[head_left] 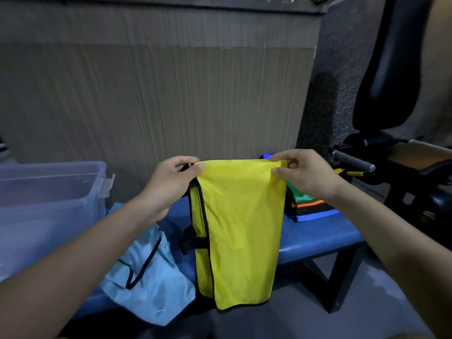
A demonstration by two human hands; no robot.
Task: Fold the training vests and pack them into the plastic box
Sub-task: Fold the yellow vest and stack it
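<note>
A yellow training vest (242, 228) with black trim hangs folded lengthwise in front of me, above the blue bench (315, 233). My left hand (171, 182) pinches its top left corner and my right hand (303, 174) pinches its top right corner. A light blue vest (149, 282) lies crumpled on the bench at the lower left and droops over the front edge. A clear plastic box (49, 196) stands on the bench at the left; what it holds I cannot tell. A stack of folded vests (308, 206), green, orange and blue, lies at the right behind my right wrist.
A wood-grain panel wall (159, 94) rises right behind the bench. Black gym equipment with a padded seat and a grey handle (354, 160) stands to the right. The bench's dark metal leg (342, 277) reaches down to the grey floor.
</note>
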